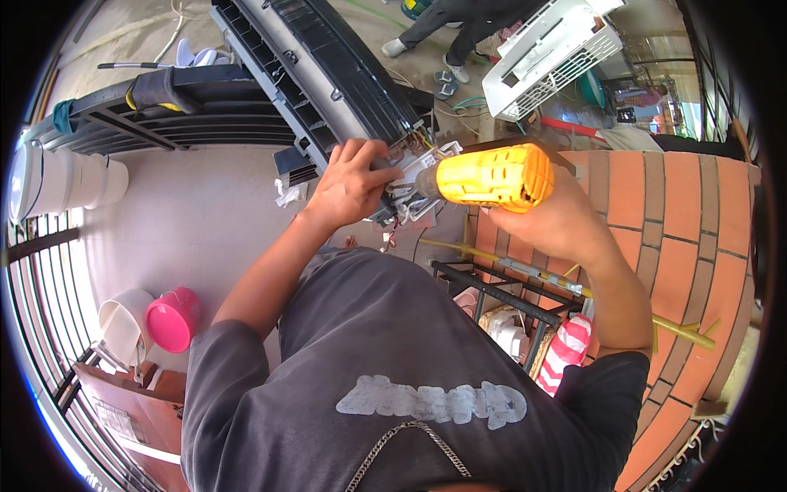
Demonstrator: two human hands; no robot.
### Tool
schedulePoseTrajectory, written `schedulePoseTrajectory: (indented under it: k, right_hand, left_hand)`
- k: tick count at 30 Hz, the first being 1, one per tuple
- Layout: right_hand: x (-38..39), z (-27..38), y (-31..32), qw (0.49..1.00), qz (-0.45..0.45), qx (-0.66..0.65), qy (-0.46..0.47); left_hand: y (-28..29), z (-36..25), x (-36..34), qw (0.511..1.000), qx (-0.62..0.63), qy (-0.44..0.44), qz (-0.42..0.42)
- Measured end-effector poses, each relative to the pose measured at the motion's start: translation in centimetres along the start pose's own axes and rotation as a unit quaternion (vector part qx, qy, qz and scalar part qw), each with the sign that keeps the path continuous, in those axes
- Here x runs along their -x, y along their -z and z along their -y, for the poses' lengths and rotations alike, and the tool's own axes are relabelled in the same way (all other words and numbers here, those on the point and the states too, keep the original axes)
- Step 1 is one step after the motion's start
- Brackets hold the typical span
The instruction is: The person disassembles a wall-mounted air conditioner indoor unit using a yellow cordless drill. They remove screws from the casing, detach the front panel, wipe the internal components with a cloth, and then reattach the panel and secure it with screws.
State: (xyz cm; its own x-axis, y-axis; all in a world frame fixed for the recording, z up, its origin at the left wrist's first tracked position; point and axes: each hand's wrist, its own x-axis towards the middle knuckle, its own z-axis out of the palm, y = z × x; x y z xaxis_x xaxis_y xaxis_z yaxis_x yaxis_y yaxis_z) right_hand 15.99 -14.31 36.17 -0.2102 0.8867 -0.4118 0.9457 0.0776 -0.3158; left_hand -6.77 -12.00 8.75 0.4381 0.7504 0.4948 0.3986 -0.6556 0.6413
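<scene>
A long dark chassis (328, 78) of what looks like an air-conditioner indoor unit slants from the top to the centre, with wires, white plastic parts (430, 160) and loose leads at its near end. My left hand (352, 184) is closed on a dark grey part at that end, its fingers curled over it. My right hand (545, 221) grips a yellow cordless drill (488, 176) held level, its nose pointing left beside my left fingers; where exactly the bit meets the unit is hard to make out.
A white plastic housing (549, 61), another person's legs (418, 37) and sandals lie beyond. Black railing (205, 115), white buckets (74, 184) and a pink bucket (170, 320) are left. An orange brick surface (693, 205) is right, with a yellow rod (680, 328) and black frame (492, 291).
</scene>
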Motion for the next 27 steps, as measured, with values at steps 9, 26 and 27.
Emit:
schedulePoseTrajectory:
  k: [9, 26, 27]
  right_hand:
    - [0.0, -0.4, -0.2, 0.999, -0.012, 0.028, 0.015]
    - [-0.7, 0.9, 0.8, 0.999, 0.025, -0.001, -0.029]
    - [-0.6, 0.8, 0.9, 0.998, 0.043, -0.005, -0.052]
  left_hand:
    - [0.1, 0.3, -0.2, 1.0, -0.007, -0.007, 0.011]
    - [0.1, -0.1, -0.5, 1.0, -0.007, 0.009, 0.009]
    - [0.1, -0.1, -0.5, 1.0, -0.003, 0.01, 0.009]
